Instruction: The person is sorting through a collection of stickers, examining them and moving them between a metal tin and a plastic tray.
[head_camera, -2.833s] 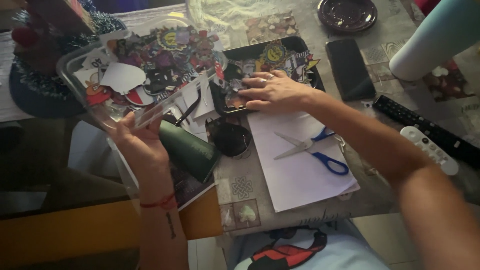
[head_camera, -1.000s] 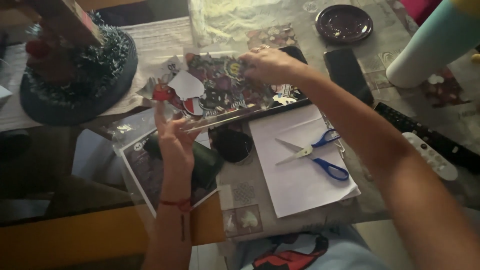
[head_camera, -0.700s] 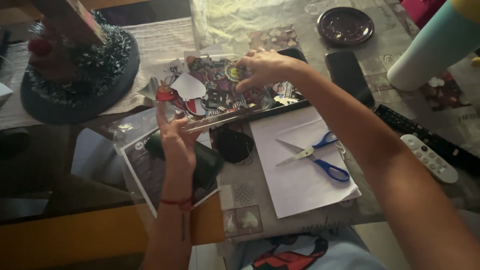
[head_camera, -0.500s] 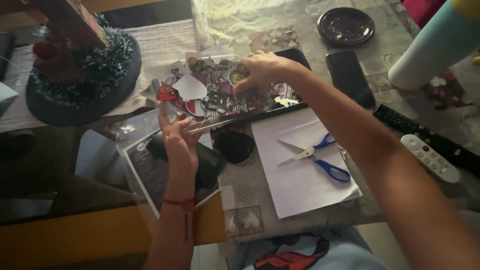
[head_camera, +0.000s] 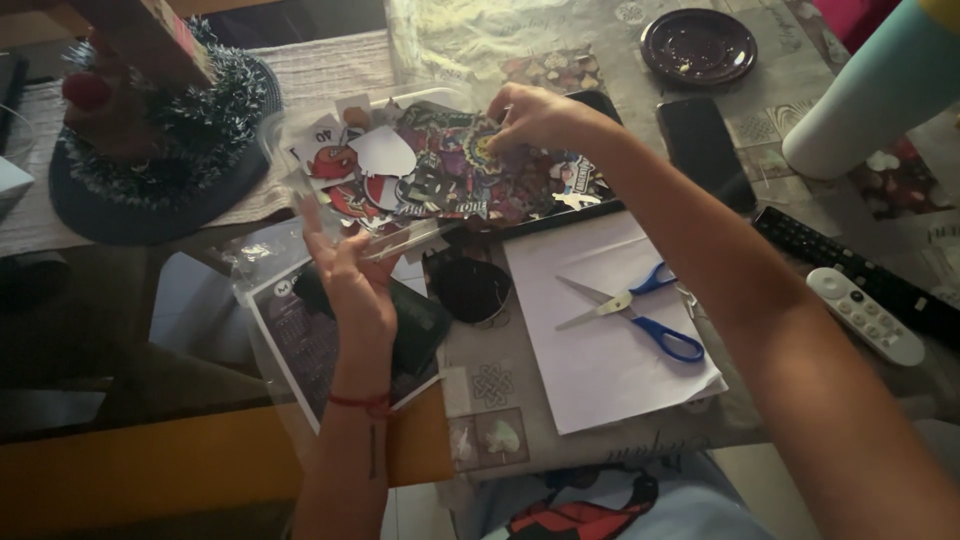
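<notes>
Stickers (head_camera: 440, 175) fill a clear plastic bag (head_camera: 300, 135) that both hands hold up just above the surface (head_camera: 600, 60). The bag sits a little higher and more level than it did 0.5 s ago, and far from its place 2.8 s ago, when it hung tilted at the left while the right hand lay flat on the dark tablet (head_camera: 590, 100). The left hand (head_camera: 350, 280) now props the bag's near edge from below, fingers upright and closed on the plastic; the right hand (head_camera: 535, 115) pinches narrowly at a round yellow sticker (head_camera: 482, 148) near the bag's top. Scissors, paper and remotes lie as before. Counted: 1 pair of blue-handled scissors (head_camera: 630, 305) resting on 1 white sheet (head_camera: 600, 330), 2 remotes, a white one (head_camera: 865, 315) and a black one (head_camera: 850, 270) side by side, 1 dark phone (head_camera: 705, 150), 1 dark round plate (head_camera: 698, 45), 1 pale cylinder (head_camera: 870, 95) and 1 tinsel-ringed ornament (head_camera: 150, 140) at the left.
</notes>
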